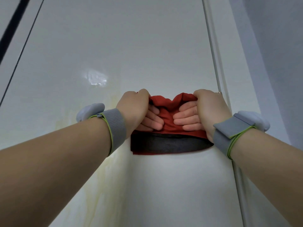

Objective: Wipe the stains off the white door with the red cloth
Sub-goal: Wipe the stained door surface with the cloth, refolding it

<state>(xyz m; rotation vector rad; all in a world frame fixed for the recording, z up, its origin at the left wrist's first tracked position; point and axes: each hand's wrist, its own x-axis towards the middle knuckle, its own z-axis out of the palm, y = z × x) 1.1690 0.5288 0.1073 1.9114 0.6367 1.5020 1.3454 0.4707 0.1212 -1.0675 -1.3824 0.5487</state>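
Observation:
The white door (pixel 124 46) fills the view, seen from below. A red cloth (pixel 168 110) with a dark band along its lower edge lies bunched against the door at mid-height. My left hand (pixel 139 110) grips the cloth's left side, fingers curled over the fabric. My right hand (pixel 203 110) grips its right side the same way, close to the door's right edge. Pale yellowish stains (pixel 98 182) streak the door to the left of the cloth and run down below my left forearm. A glossy wet patch (pixel 96 77) shines above my left hand.
The door's right edge and frame (pixel 218 63) run just beside my right hand, with a grey wall (pixel 270 46) beyond. A dark seam (pixel 21 51) marks the door's left side. Both wrists carry grey straps with white devices.

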